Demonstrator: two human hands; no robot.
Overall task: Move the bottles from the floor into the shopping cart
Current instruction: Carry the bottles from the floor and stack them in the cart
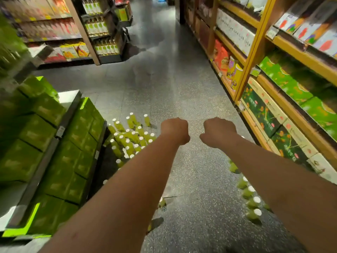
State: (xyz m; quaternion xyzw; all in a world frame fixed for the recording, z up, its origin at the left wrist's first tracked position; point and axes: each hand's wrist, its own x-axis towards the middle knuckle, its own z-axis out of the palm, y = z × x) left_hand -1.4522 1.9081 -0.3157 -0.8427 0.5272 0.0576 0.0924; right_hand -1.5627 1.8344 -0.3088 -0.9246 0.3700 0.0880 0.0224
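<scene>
Several green bottles with white caps [131, 137] stand in a cluster on the grey floor, left of my arms and next to a display of green boxes. A second row of the same bottles [252, 201] stands on the floor at the right, partly hidden by my right forearm. Both arms reach straight ahead above the aisle. My left hand [175, 130] and my right hand [218, 131] are curled into fists, backs up, with nothing visible in them. No shopping cart is in view.
Stacked green boxes [54, 143] fill the low display on the left. A yellow shelf unit [255, 52] with boxed goods lines the right side. The speckled aisle floor [173, 79] runs ahead between them towards more shelves [87, 33].
</scene>
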